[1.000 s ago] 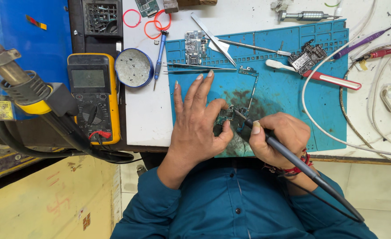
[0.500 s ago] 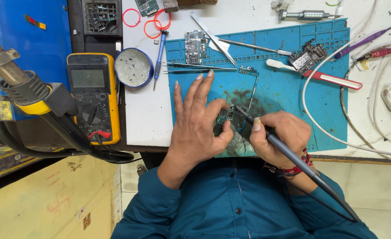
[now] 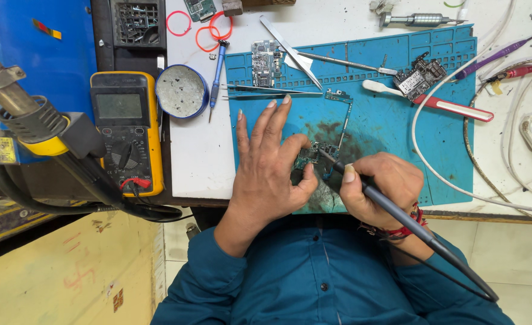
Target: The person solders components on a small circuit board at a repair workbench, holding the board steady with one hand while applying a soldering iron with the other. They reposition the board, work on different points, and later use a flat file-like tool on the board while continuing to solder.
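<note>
Two hands over a blue mat [image 3: 446, 162], working on a small circuit board [image 3: 315, 154]. Left hand [image 3: 270, 165] spread flat, fingers released and fanned out, thumb tip pressing the board's near edge. Right hand [image 3: 379, 188] clenched around a dark soldering iron [image 3: 398, 212], pen-style, tip touching the board just beyond the right thumb. Cord of the iron trailing back past the right wrist, over a red bracelet [image 3: 405, 230]. Board lying between the left thumb and the right fingertips, on a dark stained patch of the mat; possibly lifted slightly at one end, hard to tell under the fingers. Just past the left fingertips, tweezers [image 3: 272, 90] and a second board [image 3: 266, 55]. Beyond the right knuckles, a red-and-white handled tool [image 3: 440, 103] and another small board [image 3: 418, 76]. Well left of the left hand, a yellow meter [image 3: 124, 135], a round blue tin [image 3: 182, 91] and a blue screwdriver [image 3: 217, 72]. White cable [image 3: 425, 162] curving near the right hand.
</note>
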